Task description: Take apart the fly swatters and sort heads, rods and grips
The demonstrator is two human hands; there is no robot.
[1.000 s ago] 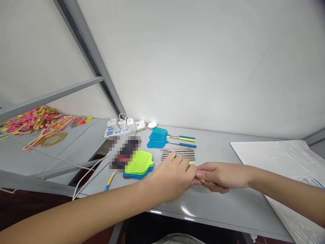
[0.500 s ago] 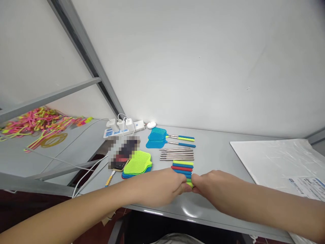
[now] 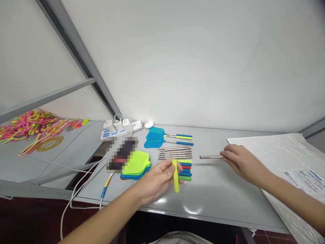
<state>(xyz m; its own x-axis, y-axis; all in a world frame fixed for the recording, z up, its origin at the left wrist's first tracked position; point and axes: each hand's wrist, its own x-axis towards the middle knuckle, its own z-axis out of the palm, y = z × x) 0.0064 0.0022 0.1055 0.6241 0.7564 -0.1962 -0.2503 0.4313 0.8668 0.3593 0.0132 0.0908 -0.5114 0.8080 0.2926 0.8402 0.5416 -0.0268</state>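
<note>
My left hand (image 3: 156, 179) pinches a yellow-green handle sleeve (image 3: 175, 176) and holds it nearly upright just above the grey table (image 3: 215, 189). My right hand (image 3: 240, 161) grips one end of a thin metal rod (image 3: 210, 157) that points left, low over the table. Between the hands lies a row of coloured handle sleeves (image 3: 186, 169) in green, red and blue. Behind them sits a row of several metal rods (image 3: 175, 153). Two finished blue fly swatters (image 3: 162, 138) lie further back. A stack of mesh swatter heads (image 3: 135, 165), yellow-green on top, rests at the left.
A white power strip (image 3: 118, 127) with plugged chargers and trailing cables stands at the back left. A blurred dark object (image 3: 121, 154) lies beside the mesh heads. Plastic-wrapped white sheets (image 3: 281, 156) cover the right side. Bright rubber bands (image 3: 35, 125) litter the neighbouring table.
The hands were joined on one piece over the table front. They have come apart: the left now holds the yellow-green sleeve, the right has drawn a metal rod away to the right.
</note>
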